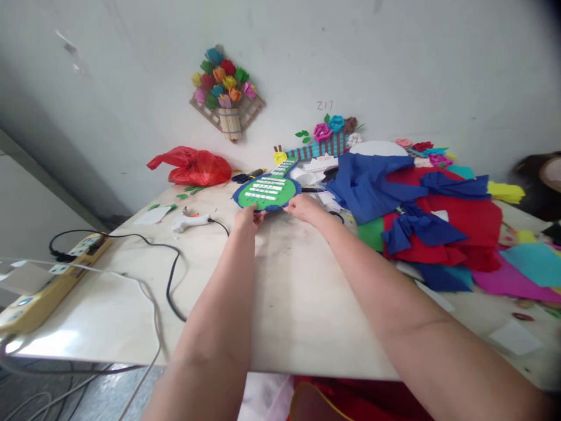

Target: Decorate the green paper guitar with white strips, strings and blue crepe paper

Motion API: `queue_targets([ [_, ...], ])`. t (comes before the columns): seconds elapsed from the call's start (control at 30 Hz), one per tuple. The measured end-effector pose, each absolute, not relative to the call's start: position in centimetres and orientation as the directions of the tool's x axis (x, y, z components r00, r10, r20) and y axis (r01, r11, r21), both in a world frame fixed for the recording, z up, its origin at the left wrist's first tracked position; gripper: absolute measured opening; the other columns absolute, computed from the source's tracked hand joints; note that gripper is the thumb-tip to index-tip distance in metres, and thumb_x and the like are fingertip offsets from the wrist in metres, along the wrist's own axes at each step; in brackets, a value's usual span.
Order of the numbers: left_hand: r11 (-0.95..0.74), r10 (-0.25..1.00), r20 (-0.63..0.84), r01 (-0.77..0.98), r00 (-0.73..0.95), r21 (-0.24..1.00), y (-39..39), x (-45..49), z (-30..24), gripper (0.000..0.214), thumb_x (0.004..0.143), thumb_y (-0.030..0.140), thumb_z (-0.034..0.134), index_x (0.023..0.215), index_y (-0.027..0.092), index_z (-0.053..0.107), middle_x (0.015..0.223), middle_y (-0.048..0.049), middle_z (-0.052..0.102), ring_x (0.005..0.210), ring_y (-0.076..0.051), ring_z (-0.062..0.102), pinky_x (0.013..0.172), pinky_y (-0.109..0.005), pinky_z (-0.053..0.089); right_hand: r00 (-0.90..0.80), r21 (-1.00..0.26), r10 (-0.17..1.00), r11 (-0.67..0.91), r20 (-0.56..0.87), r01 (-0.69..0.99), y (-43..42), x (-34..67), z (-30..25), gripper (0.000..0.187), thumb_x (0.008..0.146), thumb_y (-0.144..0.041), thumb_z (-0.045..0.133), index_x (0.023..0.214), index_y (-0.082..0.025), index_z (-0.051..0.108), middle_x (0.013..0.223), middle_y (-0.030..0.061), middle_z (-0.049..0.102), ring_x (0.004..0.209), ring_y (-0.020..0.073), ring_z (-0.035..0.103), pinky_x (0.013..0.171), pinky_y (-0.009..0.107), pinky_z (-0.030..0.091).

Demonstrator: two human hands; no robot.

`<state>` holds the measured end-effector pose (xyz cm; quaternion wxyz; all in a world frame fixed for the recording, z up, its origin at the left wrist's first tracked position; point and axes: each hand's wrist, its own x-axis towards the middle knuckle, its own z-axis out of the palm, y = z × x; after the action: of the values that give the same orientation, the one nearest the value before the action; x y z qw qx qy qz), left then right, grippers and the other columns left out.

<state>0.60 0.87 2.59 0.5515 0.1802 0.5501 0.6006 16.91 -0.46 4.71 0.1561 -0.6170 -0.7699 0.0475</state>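
Note:
A paper guitar [267, 192], with a green body on a blue backing and white strips across it, lies flat at the far side of the table, its neck pointing toward the wall. My left hand [246, 218] pinches the near left edge of its body. My right hand [304, 207] grips the near right edge. Both arms stretch far forward over the pale tabletop [280, 292].
A white glue gun [191, 221] with a black cord lies left of the guitar, a yellow power strip [52, 280] at the left edge. A red plastic bag [193, 166] sits by the wall. Blue, red, pink and teal paper sheets [438, 228] pile up on the right. Paper flower crafts hang on the wall.

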Motion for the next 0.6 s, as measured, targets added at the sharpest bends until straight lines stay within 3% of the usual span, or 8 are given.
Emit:
queue_targets([
  [0.1, 0.218, 0.867, -0.389, -0.465, -0.312, 0.858, 0.9, 0.5, 2.5, 0.004, 0.080, 0.011, 0.048, 0.084, 0.010, 0.049, 0.050, -0.0024, 0.054, 0.037, -0.008, 0.050, 0.034, -0.015, 0.039, -0.325, -0.348, 0.941, 0.336, 0.091, 0.875, 0.0, 17.9, 4.9, 0.027, 0.073, -0.040, 0.055, 0.068, -0.018, 0.069, 0.063, 0.0020, 0.063, 0.061, 0.0125, 0.054, 0.055, 0.022, 0.035],
  [0.17, 0.216, 0.871, -0.383, -0.460, -0.309, 0.861, 0.9, 0.5, 2.5, 0.005, 0.080, 0.012, 0.048, 0.084, 0.010, 0.049, 0.049, -0.0021, 0.054, 0.037, -0.009, 0.050, 0.034, -0.015, 0.039, -0.339, -0.387, 0.924, 0.382, 0.177, 0.839, 0.3, 18.1, 4.9, 0.029, 0.071, -0.043, 0.057, 0.068, -0.017, 0.068, 0.061, 0.0009, 0.062, 0.059, 0.0115, 0.052, 0.054, 0.021, 0.034],
  [0.3, 0.219, 0.870, -0.385, -0.457, -0.309, 0.862, 0.9, 0.6, 2.4, 0.005, 0.081, 0.013, 0.047, 0.084, 0.010, 0.048, 0.049, -0.0022, 0.053, 0.037, -0.009, 0.050, 0.033, -0.015, 0.039, -0.248, -0.396, 0.896, 0.393, 0.369, 0.830, 0.7, 17.7, 4.6, 0.028, 0.068, -0.044, 0.060, 0.078, -0.019, 0.067, 0.075, 0.0026, 0.065, 0.072, 0.0146, 0.057, 0.064, 0.022, 0.038],
  [0.47, 0.228, 0.869, -0.395, -0.467, -0.299, 0.854, 0.9, 0.5, 2.4, 0.003, 0.082, 0.012, 0.047, 0.084, 0.012, 0.048, 0.051, -0.0032, 0.054, 0.039, -0.009, 0.051, 0.035, -0.015, 0.039, 0.032, -0.486, 0.936, 0.153, 0.351, 0.860, 1.5, 17.5, 3.8, 0.025, 0.076, -0.038, 0.051, 0.082, -0.020, 0.067, 0.086, 0.0067, 0.067, 0.080, 0.0185, 0.059, 0.067, 0.026, 0.041],
  [0.6, 0.196, 0.878, -0.367, -0.469, -0.308, 0.861, 0.8, 0.4, 2.4, 0.001, 0.081, 0.012, 0.048, 0.082, 0.012, 0.047, 0.051, -0.0022, 0.053, 0.039, -0.008, 0.051, 0.034, -0.014, 0.039, 0.201, -0.673, 0.960, -0.017, 0.196, 0.740, 1.6, 17.3, 3.1, 0.033, 0.077, -0.044, 0.049, 0.075, -0.015, 0.065, 0.067, 0.0092, 0.066, 0.065, 0.0170, 0.059, 0.059, 0.025, 0.041],
])
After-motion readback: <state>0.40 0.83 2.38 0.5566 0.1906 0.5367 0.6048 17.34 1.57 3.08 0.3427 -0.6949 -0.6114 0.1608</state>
